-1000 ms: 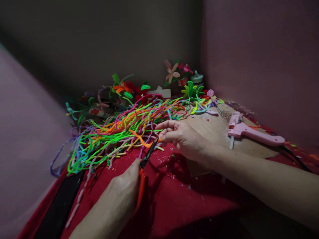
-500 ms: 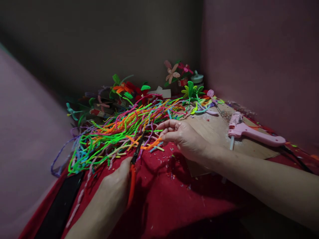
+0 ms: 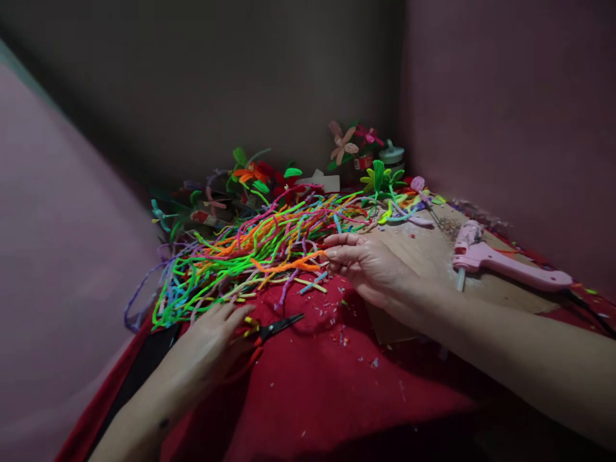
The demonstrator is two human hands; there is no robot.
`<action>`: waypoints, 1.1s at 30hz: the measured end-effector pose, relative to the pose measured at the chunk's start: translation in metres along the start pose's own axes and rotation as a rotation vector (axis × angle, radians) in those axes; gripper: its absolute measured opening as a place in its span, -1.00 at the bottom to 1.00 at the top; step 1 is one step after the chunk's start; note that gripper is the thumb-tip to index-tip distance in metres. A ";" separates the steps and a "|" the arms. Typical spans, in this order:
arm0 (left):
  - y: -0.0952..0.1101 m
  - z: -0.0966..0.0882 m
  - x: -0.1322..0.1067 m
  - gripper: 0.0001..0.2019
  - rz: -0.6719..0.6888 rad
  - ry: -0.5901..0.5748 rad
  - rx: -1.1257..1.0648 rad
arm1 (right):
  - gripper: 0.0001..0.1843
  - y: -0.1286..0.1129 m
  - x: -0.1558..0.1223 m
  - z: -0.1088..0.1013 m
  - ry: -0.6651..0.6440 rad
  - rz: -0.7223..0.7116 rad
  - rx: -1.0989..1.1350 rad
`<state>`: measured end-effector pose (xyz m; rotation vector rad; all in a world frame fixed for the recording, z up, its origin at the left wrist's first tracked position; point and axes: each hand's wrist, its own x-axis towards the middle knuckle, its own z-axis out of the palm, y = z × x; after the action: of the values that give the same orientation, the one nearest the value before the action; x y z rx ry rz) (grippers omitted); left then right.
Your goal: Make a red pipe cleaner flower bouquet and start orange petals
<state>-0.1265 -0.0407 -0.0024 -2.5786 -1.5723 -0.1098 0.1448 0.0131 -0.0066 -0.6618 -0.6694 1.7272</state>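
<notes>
Orange pipe cleaner is pinched at its right end between the thumb and fingers of my right hand; its other part lies across the front of the pile. My left hand rests low at the left, fingers loosely stretched out over the handles of the pliers. These have black pointed jaws, aimed right over the red cloth, and red and yellow handles partly hidden by the hand. Behind both hands spreads a tangled heap of pipe cleaners in green, orange, pink and other colours.
A pink glue gun lies on a brown board at the right. Pipe-cleaner flowers and a lidded jar stand at the back by the walls. Tiny clippings dot the red cloth.
My left hand has moved left and loosened its fingers; the pliers have swung from pointing up at the pile to lying rightward on the cloth. My right hand still pinches the orange pipe cleaner.
</notes>
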 end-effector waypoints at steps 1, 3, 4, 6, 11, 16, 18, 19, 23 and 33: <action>0.007 -0.006 0.005 -0.72 -0.021 0.099 -0.019 | -0.75 0.000 -0.001 0.000 -0.003 0.011 0.008; 0.026 -0.018 0.017 -0.69 -0.052 0.350 -0.055 | -0.74 0.001 -0.002 0.001 -0.013 0.046 0.010; 0.036 -0.024 0.024 -0.70 -0.053 0.467 -0.037 | -0.73 0.002 -0.002 0.001 -0.020 0.067 0.010; 0.054 -0.031 0.037 -0.73 0.046 0.545 -0.050 | -0.72 0.003 -0.003 0.001 -0.039 0.102 0.019; 0.065 -0.035 0.061 -0.87 0.086 0.410 -0.274 | -0.77 0.004 0.000 -0.002 -0.149 0.150 0.006; 0.056 -0.047 0.067 -0.80 -0.048 0.127 -0.376 | -0.82 -0.009 -0.003 0.000 -0.366 0.113 -0.405; 0.055 -0.051 0.067 -0.79 -0.057 0.037 -0.381 | -0.86 -0.012 -0.006 0.003 -0.371 0.065 -0.561; 0.055 -0.052 0.068 -0.78 -0.062 0.014 -0.397 | -0.87 -0.011 -0.007 0.004 -0.357 0.045 -0.605; 0.054 -0.048 0.069 -0.79 -0.127 0.022 -0.561 | -0.93 -0.001 -0.007 0.004 -0.316 -0.058 -0.643; 0.052 -0.033 0.065 -0.78 -0.130 0.021 -0.653 | -0.86 0.000 -0.008 0.003 -0.370 0.034 -0.637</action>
<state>-0.0505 -0.0111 0.0351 -2.8903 -1.9486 -0.7807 0.1440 0.0053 -0.0036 -0.7877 -1.5100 1.6795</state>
